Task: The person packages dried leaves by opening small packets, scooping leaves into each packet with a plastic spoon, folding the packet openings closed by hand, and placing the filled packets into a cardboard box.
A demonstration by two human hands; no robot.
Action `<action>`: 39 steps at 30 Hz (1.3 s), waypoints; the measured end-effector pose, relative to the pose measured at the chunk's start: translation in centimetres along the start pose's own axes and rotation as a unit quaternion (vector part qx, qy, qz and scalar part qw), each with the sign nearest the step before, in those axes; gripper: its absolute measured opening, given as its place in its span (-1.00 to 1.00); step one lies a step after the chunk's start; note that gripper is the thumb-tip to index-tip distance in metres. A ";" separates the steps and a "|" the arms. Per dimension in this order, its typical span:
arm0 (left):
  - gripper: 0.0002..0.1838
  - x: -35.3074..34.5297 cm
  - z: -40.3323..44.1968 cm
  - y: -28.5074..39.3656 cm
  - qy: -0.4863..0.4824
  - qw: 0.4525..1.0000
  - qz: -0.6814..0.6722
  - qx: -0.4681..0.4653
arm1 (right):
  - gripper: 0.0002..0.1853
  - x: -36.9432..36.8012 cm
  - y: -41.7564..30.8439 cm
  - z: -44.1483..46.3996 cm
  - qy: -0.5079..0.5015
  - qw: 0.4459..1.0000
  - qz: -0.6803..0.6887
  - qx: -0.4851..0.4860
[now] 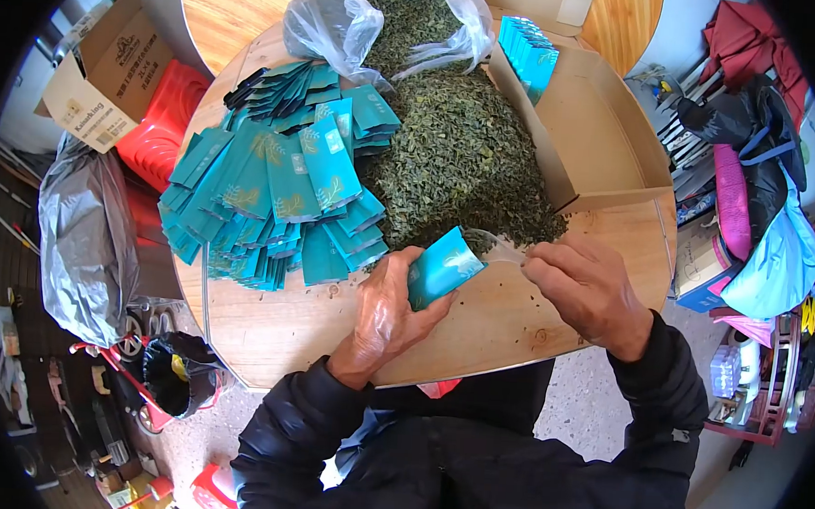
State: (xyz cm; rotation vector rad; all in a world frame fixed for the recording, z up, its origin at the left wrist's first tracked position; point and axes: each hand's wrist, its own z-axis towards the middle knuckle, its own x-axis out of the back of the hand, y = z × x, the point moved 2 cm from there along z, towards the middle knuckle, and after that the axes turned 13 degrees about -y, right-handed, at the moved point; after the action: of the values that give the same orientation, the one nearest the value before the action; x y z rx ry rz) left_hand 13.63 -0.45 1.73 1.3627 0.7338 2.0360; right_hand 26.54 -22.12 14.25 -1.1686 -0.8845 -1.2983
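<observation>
My left hand [394,302] is closed around a teal packet [445,268] with a pale printed pattern, tilted up to the right. My right hand [583,287] pinches the handle of a clear plastic spoon [504,250]. The spoon's far end lies beside the packet's upper edge, at the near edge of a heap of dried green tea leaves [463,156]; how much it carries is hard to make out. Many flat teal packets [278,179] are piled left of the heap. More tea leaves sit in a clear plastic bag [332,25] behind it.
An open cardboard box [608,127] stands right of the heap, with a row of upright teal packets [528,58] at its left end. Loose leaf bits dot the round wooden table [293,327]. A carton [113,73] and red stools [166,122] stand at the left.
</observation>
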 end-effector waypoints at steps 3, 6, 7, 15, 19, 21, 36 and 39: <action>-0.34 -0.2 0.0 0.0 -0.011 1.000 -0.006 -0.003 | -0.77 0.1 0.3 0.8 -0.043 0.999 0.017 0.012; -0.35 -0.1 -0.1 0.1 -0.019 0.999 -0.024 -0.013 | -0.86 -0.8 0.8 1.7 -0.032 0.996 0.081 0.013; -0.35 -0.1 -0.1 0.1 -0.018 0.999 -0.034 -0.024 | -0.91 -1.0 1.0 2.0 -0.036 0.984 0.170 -0.024; -0.32 0.5 -0.1 0.3 -0.034 0.997 -0.062 -0.024 | -0.86 -4.9 2.8 0.8 0.006 0.743 0.633 -0.218; -0.31 0.5 -0.1 0.2 -0.030 0.998 -0.054 -0.022 | -0.86 -5.6 3.0 0.1 0.046 0.669 0.693 -0.265; -0.31 0.4 -0.1 0.3 -0.030 0.997 -0.057 -0.031 | -0.87 -6.0 3.2 -0.4 0.051 0.650 0.708 -0.272; -0.34 0.3 -0.3 0.3 -0.015 0.998 -0.055 0.000 | -0.89 -3.4 4.9 -4.3 -0.058 0.830 0.473 -0.291; -0.34 0.4 -0.2 0.5 -0.023 0.998 -0.050 0.000 | -0.89 -2.9 4.6 -3.2 -0.101 0.924 0.261 -0.262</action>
State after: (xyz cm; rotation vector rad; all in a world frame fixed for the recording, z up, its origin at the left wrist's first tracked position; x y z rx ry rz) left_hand 13.27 -0.57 2.31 1.3395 0.7667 1.9209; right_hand 30.30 -24.96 10.07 -1.8373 -0.3133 -0.9971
